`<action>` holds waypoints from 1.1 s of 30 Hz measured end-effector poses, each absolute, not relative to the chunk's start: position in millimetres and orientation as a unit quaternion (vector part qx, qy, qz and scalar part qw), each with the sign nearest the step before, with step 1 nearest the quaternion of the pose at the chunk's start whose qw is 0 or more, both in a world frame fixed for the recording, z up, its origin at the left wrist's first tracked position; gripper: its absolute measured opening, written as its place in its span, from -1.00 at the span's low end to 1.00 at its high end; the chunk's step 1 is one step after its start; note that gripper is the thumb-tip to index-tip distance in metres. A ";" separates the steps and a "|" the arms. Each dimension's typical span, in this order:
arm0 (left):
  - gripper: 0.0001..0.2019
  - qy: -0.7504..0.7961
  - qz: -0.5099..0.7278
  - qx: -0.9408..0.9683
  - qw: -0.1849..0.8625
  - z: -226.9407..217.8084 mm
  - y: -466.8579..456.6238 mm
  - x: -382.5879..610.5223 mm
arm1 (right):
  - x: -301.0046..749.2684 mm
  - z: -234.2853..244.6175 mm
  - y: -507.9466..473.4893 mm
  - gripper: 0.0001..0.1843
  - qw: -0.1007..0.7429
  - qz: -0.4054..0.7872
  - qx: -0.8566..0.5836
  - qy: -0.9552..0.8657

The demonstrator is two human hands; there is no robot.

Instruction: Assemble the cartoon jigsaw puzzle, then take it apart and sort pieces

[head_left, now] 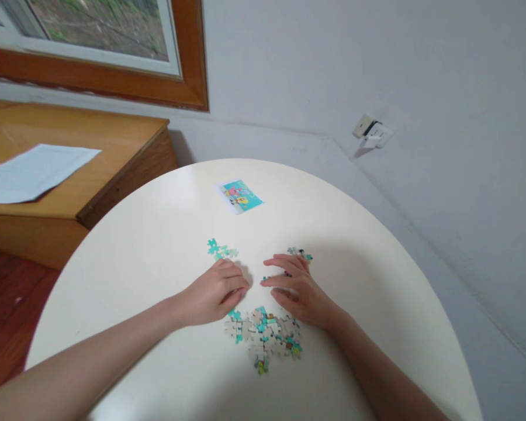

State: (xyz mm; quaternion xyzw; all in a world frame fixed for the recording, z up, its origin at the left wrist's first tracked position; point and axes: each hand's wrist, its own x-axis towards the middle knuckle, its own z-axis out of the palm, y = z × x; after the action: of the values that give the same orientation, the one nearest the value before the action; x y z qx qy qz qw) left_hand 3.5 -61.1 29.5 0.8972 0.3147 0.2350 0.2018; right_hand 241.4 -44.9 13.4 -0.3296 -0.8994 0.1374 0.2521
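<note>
A heap of jigsaw puzzle pieces [263, 333] lies on the round white table, some grey side up and others showing teal or yellow print. Beyond the heap, my left hand [221, 289] rests with curled fingers, thumb against the index finger; whatever it may hold is hidden. A small group of teal and pale green pieces [219, 249] lies just past its knuckles. My right hand [296, 286] has its fingers apart, the index fingertip beside a small teal piece [265, 279]. Several dark-and-teal pieces [300, 253] sit past its knuckles, partly covered.
A printed cartoon picture card [241, 196] lies toward the far side of the white table [158, 234]. To the left stands a wooden ledge [127, 128] with white paper [39, 169] on it. A wall socket with a plug [372, 133] is on the right wall.
</note>
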 end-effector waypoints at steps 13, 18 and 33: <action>-0.78 0.316 0.233 0.897 0.205 30.2 -60.5 3.6 | 236.8 2.0 -39.8 -0.83 0.334 0.054 -0.414 -0.845; -0.77 0.313 0.237 0.896 0.208 29.8 -60.6 3.7 | 237.6 3.5 -40.4 -0.84 0.329 0.061 -0.399 -0.854; -0.85 0.286 0.236 0.895 0.247 33.7 -62.0 3.1 | 236.5 4.6 -40.8 -0.87 0.314 0.097 -0.390 -0.860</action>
State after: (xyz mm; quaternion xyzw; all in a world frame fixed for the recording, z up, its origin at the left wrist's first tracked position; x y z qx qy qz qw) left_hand 3.1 -62.0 33.7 0.8952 0.2858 0.2361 0.2474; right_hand 236.5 -40.8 4.6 -0.3903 -0.8601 0.0971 0.3139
